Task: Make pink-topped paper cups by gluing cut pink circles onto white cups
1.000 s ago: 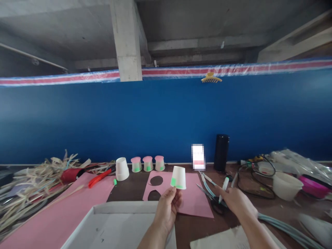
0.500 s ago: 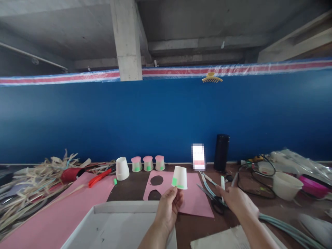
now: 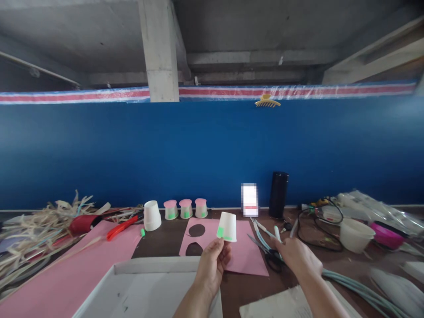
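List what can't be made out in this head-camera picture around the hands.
- Right hand: its fingers cover part of the white marker; the grip is unclear.
- Left hand pinches the upturned paper cup; its inside faces away.
- White card by the wall: blurred out.
- Scissors: handles partly behind the right hand.
- White tray: cut off by the bottom edge.

Lots of clutter on this bench. Left edge has a heap of dried straw strips (image 3: 36, 232) with red-handled scissors (image 3: 121, 227) beside it. Along the blue wall (image 3: 198, 150), mid-frame, sit three pink-topped cups (image 3: 185, 209) in a row, plus a plain white upturned cup (image 3: 152, 215). Black cylinder (image 3: 278, 194) stands right of centre, tangled black cable (image 3: 318, 229) and a white bowl (image 3: 355, 235) further right.
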Demonstrator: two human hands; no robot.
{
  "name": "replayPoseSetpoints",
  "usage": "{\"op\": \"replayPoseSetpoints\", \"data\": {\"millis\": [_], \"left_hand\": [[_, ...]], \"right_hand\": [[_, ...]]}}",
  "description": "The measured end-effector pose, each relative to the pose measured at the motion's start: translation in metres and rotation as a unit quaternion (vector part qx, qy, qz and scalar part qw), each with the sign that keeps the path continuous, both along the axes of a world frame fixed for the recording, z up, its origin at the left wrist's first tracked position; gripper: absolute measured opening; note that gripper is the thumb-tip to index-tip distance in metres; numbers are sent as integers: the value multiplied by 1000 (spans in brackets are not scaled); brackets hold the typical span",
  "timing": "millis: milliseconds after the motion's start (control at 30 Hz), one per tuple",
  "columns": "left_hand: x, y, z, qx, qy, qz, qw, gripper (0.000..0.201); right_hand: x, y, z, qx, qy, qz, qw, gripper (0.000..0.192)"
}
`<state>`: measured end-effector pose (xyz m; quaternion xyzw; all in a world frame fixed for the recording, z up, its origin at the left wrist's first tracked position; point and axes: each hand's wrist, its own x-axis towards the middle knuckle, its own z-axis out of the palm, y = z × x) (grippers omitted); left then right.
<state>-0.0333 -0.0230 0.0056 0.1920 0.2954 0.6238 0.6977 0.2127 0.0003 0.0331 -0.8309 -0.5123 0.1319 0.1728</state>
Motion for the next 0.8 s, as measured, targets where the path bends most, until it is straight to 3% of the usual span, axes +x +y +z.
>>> {"op": "replayPoseSetpoints", "data": {"millis": [133, 233, 267, 333, 400, 467, 600, 733, 800], "left_hand": [[0, 1, 1, -1, 1, -2, 1000, 13], [-1, 1, 1, -1, -4, -1, 1000, 12], [-1, 1, 0, 2, -6, -3, 1000, 12], [-1, 1, 0, 8, -8, -7, 1000, 13], [-1, 0, 0, 11, -8, -10, 1000, 15], [-1, -1, 0, 10, -4, -11, 1000, 16], [-1, -1, 1, 8, -2, -8, 1000, 15], [-1, -2, 1, 12, -16, -10, 1000, 14], [0, -2, 1, 18, -20, -10, 1000, 15]], "right_hand": [[1, -2, 3, 12, 13, -21, 1000, 65], [11, -1, 2, 124, 67, -69, 988, 68], [15, -1, 1, 194, 99, -104, 970, 67], [24, 1, -3, 346, 171, -187, 903, 64], [30, 4, -8, 432, 215, -233, 844, 65], [33, 6, -11, 453, 228, -248, 825, 67], [28, 9, -13, 463, 243, -244, 817, 63], [15, 8, -13, 469, 270, -218, 812, 61], [4, 4, -12, 458, 277, -179, 825, 63]]}}
